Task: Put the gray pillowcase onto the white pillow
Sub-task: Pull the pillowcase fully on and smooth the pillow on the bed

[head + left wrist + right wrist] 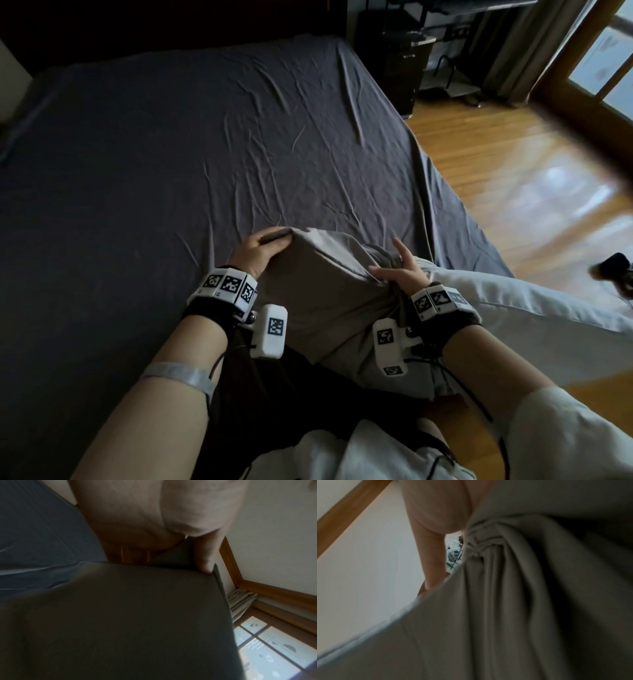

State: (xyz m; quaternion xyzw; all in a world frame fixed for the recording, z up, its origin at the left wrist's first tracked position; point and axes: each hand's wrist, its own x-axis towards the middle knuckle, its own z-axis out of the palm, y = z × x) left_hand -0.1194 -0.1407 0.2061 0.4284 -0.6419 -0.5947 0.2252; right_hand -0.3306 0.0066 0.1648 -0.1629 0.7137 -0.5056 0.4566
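At the near edge of the bed (205,154), the gray pillowcase (322,294) is being drawn over the white pillow (534,308), whose bare part juts out to the right. Its far left corner is gripped by the left hand (258,251). To the right, gathered cloth at the opening is pinched by the right hand (400,274), other fingers spread. The case is judged partly on; next, the bunched opening needs pulling rightward along the pillow.
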